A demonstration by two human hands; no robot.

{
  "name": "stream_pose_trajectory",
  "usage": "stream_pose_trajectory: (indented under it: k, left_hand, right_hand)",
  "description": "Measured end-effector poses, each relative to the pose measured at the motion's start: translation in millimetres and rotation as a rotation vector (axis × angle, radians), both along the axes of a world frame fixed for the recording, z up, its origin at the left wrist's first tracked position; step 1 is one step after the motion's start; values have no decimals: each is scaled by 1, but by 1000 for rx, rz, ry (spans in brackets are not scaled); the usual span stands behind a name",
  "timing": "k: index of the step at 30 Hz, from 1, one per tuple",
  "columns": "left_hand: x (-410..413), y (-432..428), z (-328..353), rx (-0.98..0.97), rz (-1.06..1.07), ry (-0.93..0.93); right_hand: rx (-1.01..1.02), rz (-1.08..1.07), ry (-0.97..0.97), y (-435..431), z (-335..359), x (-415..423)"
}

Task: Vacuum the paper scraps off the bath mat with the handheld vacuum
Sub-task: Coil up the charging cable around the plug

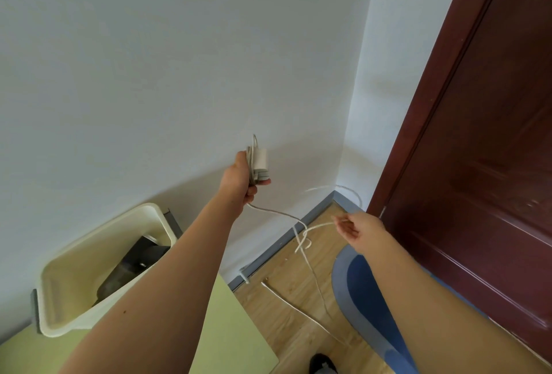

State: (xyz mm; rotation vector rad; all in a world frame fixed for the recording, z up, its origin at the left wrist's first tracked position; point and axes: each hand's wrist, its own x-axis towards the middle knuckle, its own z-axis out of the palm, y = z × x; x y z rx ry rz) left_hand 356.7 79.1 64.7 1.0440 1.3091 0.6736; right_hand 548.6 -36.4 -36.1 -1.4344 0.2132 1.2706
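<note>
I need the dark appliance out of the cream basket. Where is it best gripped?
Grip the dark appliance by its upper end, coming from above through the open basket. It leans tilted with that end free, and its lower part is hidden.

Bin [74,293] left of mat [358,284] (beside door [478,164])

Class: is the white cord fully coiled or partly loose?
Partly loose: the left hand grips a few loops with the adapter; the rest of the cord trails through the right hand onto the floor.
</note>
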Motion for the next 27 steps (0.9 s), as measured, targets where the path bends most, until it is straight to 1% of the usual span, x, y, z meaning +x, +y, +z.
stream_pose_trajectory:
  k: [2,3,4,5,6,7,10,11,13,14,15,16,17,18,19,23,26,27]
  left_hand:
    - [0,2,3,22,24,14]
    - [0,3,3,27,28,19]
    - [1,3,4,29,27,25]
    - [3,2,3,33,23,35]
    - [6,1,3,44,17,50]
    - [7,1,3,67,12,72]
    - [8,5,6,157,38,115]
    - [7,9,7,166,71,105]
    - [4,15,7,163,131,94]
    - [4,16,7,153,139,100]
    - [6,14,6,138,129,105]
    - [10,10,4,119,104,105]
    - [15,5,2,102,73,95]
    - [21,-1,0,85,41,82]
    - [28,-7,-1,68,10,66]
    - [43,-24,-1,17,-80,-14]
    - [45,-29,3,-8,-94,-56]
    - [45,-30,4,-18,-92,-70]
  right_hand:
    - [-34,-149,10,-16,-14,17]
    - [-58,-202,-18,-24,-24,26]
    - [-120,-178,-111,-34,-30,34]
    - [-281,-94,-267,-46,-38,41]
    - [-381,-95,-383,-58,-39,42]
    - [-436,-61,-500,-63,-39,43]
    - [-654,23,-562,-88,-41,49]
    - [-738,-26,-569,-90,-41,52]
    - [-830,81,-588,-97,-36,58]
    - [-821,97,-599,-97,-33,57]
    - [-748,22,-537,-95,-34,54]
    - [-600,-147,-374,-90,-34,51]
    - [-443,-256,-246,-82,-34,46]
    - [-365,-208,-214,-76,-34,37]
    - [-334,-149,-211,-68,-37,34]
    - [-382,292,-412,-47,-45,22]
    - [-436,648,-550,-37,-37,21]
    - [-447,742,-623,-32,-34,21]
